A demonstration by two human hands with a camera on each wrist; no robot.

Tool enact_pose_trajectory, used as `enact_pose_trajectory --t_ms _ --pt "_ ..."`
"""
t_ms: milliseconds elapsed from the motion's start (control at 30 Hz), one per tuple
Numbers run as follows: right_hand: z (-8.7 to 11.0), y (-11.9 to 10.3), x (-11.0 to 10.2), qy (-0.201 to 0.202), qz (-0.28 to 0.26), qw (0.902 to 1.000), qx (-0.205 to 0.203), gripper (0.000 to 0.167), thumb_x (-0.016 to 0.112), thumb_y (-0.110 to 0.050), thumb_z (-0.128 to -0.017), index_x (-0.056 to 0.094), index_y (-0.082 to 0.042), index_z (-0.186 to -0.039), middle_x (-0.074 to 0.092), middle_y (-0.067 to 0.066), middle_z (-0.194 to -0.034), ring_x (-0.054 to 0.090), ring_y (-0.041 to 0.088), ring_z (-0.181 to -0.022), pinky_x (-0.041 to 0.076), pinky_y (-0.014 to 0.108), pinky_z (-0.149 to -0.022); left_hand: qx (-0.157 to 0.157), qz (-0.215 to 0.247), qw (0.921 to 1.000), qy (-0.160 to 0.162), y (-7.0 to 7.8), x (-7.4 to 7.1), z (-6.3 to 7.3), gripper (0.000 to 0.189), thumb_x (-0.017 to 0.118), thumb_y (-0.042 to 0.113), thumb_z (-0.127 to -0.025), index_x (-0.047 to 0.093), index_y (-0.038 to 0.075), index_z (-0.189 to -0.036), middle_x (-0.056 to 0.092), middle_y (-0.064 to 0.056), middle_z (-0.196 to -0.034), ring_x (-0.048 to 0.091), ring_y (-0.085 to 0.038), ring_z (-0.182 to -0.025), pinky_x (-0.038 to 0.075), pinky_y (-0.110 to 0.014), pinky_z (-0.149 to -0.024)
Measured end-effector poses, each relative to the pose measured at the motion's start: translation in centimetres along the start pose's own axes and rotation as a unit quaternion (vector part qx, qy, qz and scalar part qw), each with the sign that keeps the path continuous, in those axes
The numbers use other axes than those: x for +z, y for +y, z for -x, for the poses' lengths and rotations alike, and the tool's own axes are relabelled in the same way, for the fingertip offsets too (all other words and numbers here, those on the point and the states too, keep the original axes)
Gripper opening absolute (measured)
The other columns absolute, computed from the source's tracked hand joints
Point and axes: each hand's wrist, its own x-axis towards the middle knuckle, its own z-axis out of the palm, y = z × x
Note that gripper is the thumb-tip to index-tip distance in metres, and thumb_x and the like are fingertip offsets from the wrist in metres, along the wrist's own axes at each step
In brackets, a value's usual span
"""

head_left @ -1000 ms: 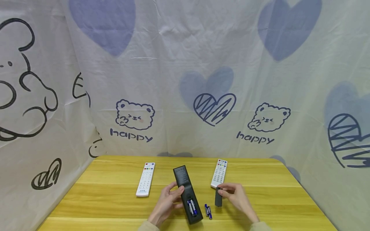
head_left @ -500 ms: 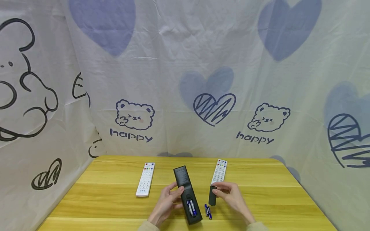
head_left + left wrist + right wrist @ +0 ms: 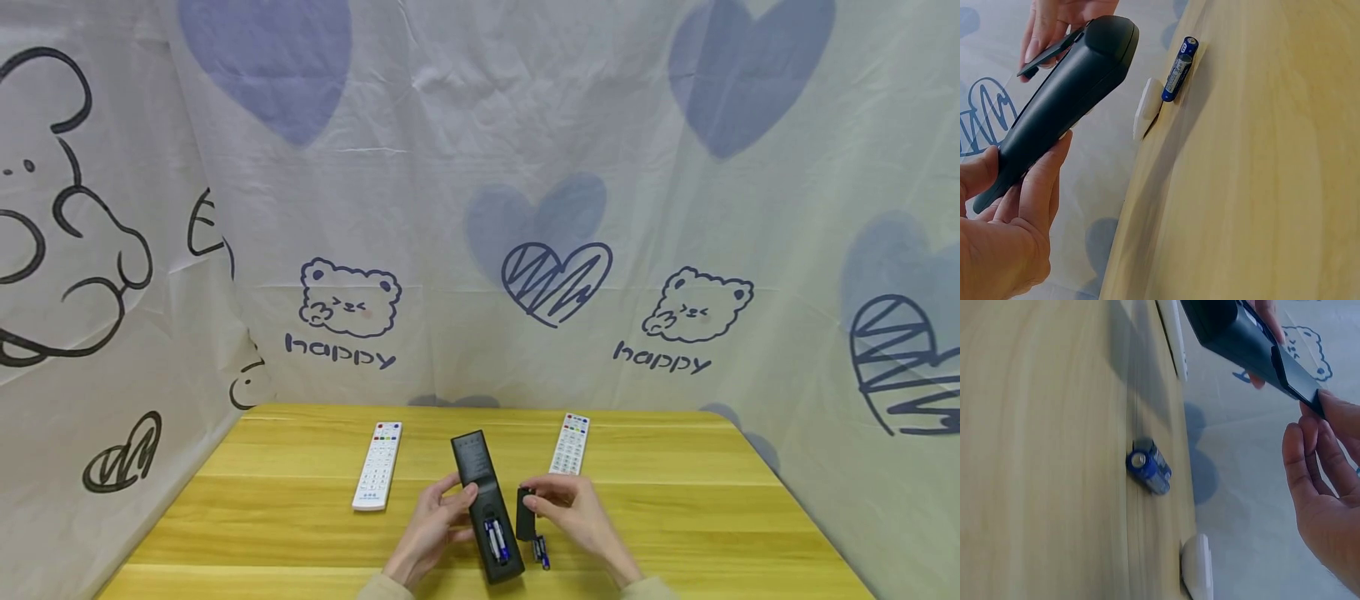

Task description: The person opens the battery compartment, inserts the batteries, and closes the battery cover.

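Note:
My left hand (image 3: 435, 518) grips a black remote control (image 3: 478, 475) by its sides, back facing up. Two blue-and-white batteries (image 3: 497, 540) lie side by side in its uncovered battery compartment. Between thumb and fingers, my right hand (image 3: 573, 510) pinches the black battery cover (image 3: 526, 512), held just right of the remote. The left wrist view shows the remote (image 3: 1060, 106) raised above the table, with the cover (image 3: 1054, 55) close along its upper side. Loose blue batteries (image 3: 541, 552) lie on the table below the cover, which overlaps them in the head view.
A white remote (image 3: 377, 467) lies on the wooden table (image 3: 285, 500) at the left. Another white remote (image 3: 570, 446) lies behind my right hand, its lower end hidden. A printed cloth (image 3: 465, 358) hangs beyond the table's far edge.
My right hand has carried the battery cover leftward, from near the right white remote to beside the black remote. The left hand and black remote have stayed almost still.

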Motion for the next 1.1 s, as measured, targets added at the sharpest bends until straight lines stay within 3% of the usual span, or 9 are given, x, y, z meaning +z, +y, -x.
enact_pose_trajectory --t_ms 400,667,900,1100 --pt "-0.3 -0.7 1.4 -0.033 -0.022 0.9990 -0.019 0.031 0.071 -0.011 -0.093 0.067 0.013 -0.113 0.071 0.030 -0.093 0.063 -0.002 -0.076 0.056 0.017 -0.071 0.002 -0.008 1.0000 -0.003 0.0 0.1 0.0 0.063 0.058 0.023 -0.103 0.031 -0.008 -0.150 0.077 -0.008 -0.106 0.073 -0.014 -0.084 0.063 -0.028 -0.076" --pt "-0.4 -0.8 2.0 -0.053 -0.016 0.9981 -0.028 0.025 0.069 -0.012 -0.095 0.070 0.006 -0.113 0.072 0.028 -0.097 0.063 -0.001 -0.080 0.055 0.017 -0.073 -0.004 -0.003 0.9999 -0.014 0.1 0.0 0.1 0.066 0.058 0.025 -0.103 0.029 -0.009 -0.152 0.077 -0.008 -0.109 0.073 -0.013 -0.088 0.064 -0.031 -0.081" --pt "-0.4 -0.9 2.5 -0.056 -0.002 0.9974 -0.045 0.021 0.069 -0.012 -0.095 0.072 0.003 -0.110 0.071 0.025 -0.092 0.057 -0.003 -0.075 0.049 0.016 -0.066 -0.004 -0.003 0.9999 -0.014 0.0 0.1 0.1 0.066 0.058 0.024 -0.103 0.027 -0.010 -0.152 0.076 -0.008 -0.109 0.073 -0.013 -0.089 0.064 -0.031 -0.081" --pt "-0.3 -1.5 2.7 -0.064 0.010 0.9974 -0.031 0.020 0.070 -0.015 -0.094 0.074 -0.001 -0.109 0.069 0.016 -0.085 0.049 -0.002 -0.068 0.041 0.014 -0.060 -0.010 -0.002 0.9999 -0.011 0.1 0.1 0.0 0.066 0.058 0.025 -0.103 0.029 -0.009 -0.151 0.076 -0.009 -0.110 0.073 -0.013 -0.088 0.064 -0.030 -0.080"
